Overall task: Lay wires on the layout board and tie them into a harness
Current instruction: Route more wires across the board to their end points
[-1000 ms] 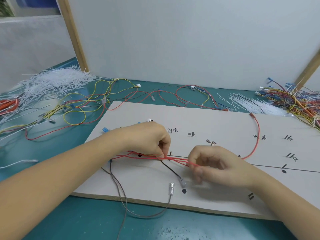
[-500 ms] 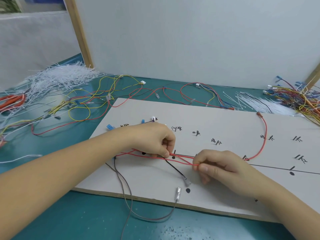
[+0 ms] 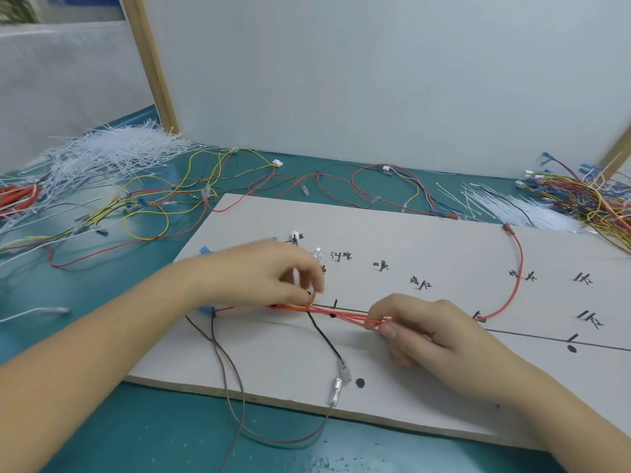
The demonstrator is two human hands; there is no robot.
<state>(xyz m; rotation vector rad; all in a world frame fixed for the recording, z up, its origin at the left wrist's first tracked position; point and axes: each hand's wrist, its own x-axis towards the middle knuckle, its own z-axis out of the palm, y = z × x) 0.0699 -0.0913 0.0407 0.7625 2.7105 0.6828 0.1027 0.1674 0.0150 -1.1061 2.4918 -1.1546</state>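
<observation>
left hand [image 3: 273, 274], right hand [image 3: 420, 332] pinching red wires [image 3: 341, 314], mid-board [image 3: 426, 240]

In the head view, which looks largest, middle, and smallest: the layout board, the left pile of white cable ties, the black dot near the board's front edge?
1. layout board
2. left pile of white cable ties, though it lies farther away
3. black dot

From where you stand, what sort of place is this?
Most likely a wire harness assembly bench in a small workshop or factory. A marked layout board lies on the teal table, heaps of white cable ties sit beside it, and both hands hold a bundle of red wires along the board's drawn line.
</observation>
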